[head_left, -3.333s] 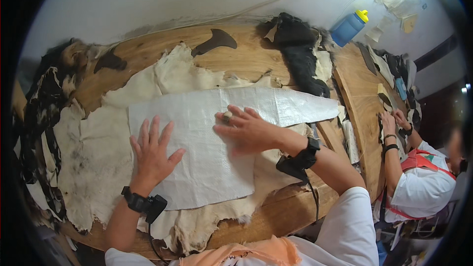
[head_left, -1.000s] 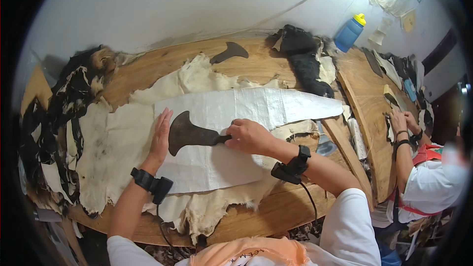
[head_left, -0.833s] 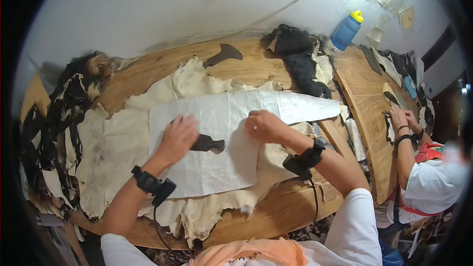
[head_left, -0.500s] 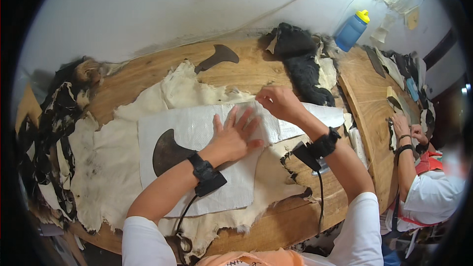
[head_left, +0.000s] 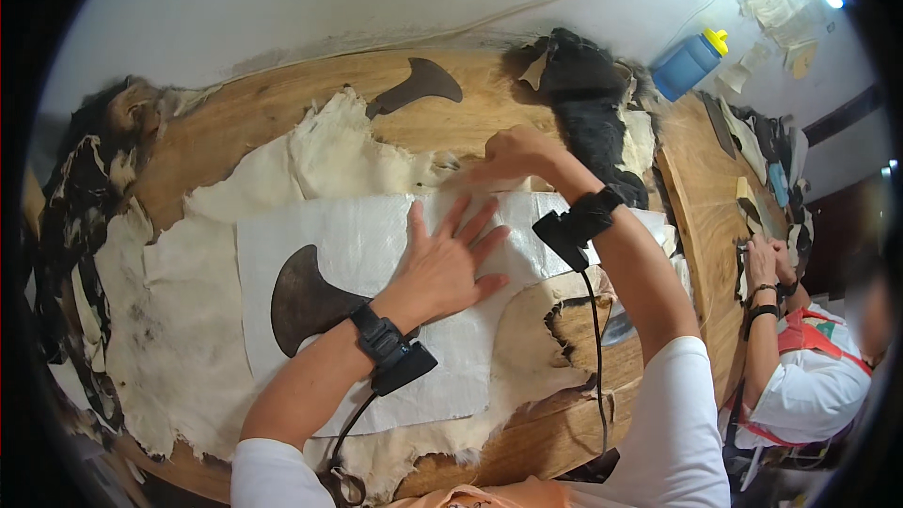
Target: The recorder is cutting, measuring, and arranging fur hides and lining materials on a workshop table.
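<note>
My left hand (head_left: pixel 442 268) lies flat with spread fingers on a white woven plastic sheet (head_left: pixel 329 235), pressing it against a pale hide (head_left: pixel 174 320). At the sheet's far edge hovers my right hand (head_left: pixel 522 155), its fingers pointing left and smeared by motion; whether they grip anything is unclear. A dark half-moon leather knife (head_left: pixel 306 301) rests on the sheet beside my left forearm, which covers part of it. Black strapped devices with cables sit on both wrists. Beyond the hide, a second dark curved blade (head_left: pixel 423 85) lies on the wooden table (head_left: pixel 254 99).
Dark furry hide scraps (head_left: pixel 94 216) pile up at the left. Black fur (head_left: pixel 588 113) lies at the back, near a blue bottle (head_left: pixel 689 66) with a yellow lid. At the right, past a raised wooden edge (head_left: pixel 682 216), a co-worker's hands (head_left: pixel 767 263) handle something small.
My right hand has moved left and slightly up along the sheet's far edge, its fingers now blurred. My left hand stays spread on the sheet. The whole view has shifted slightly.
</note>
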A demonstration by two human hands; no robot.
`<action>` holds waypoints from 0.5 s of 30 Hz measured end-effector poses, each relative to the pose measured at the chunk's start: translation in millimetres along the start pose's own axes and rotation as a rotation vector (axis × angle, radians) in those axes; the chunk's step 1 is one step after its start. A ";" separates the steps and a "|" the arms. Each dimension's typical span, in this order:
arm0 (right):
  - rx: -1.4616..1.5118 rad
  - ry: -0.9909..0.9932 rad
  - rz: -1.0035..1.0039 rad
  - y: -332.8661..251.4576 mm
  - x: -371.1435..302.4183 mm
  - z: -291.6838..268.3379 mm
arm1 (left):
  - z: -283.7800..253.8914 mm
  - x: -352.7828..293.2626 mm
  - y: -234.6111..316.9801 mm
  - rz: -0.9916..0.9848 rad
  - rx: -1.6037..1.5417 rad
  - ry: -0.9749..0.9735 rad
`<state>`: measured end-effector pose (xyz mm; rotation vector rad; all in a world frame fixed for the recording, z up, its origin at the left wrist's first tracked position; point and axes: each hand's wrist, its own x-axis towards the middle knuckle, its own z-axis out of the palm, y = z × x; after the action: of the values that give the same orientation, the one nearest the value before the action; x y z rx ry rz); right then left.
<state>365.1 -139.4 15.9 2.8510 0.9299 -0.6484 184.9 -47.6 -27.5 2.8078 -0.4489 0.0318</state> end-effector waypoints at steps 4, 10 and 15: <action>0.128 0.194 -0.400 16.8 -11.6 8.1 | -6.8 4.2 5.5 -0.022 -0.023 -0.027; 0.139 0.508 -0.377 26.0 -13.4 43.1 | -8.6 8.7 8.9 -0.043 0.012 -0.133; 0.302 0.337 -0.328 18.6 -5.3 39.0 | 2.1 4.5 4.3 -0.015 0.022 -0.022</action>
<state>357.5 -165.0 -18.4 3.1682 1.4906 -0.3566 187.8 -53.5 -28.0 2.8353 -0.4352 0.0027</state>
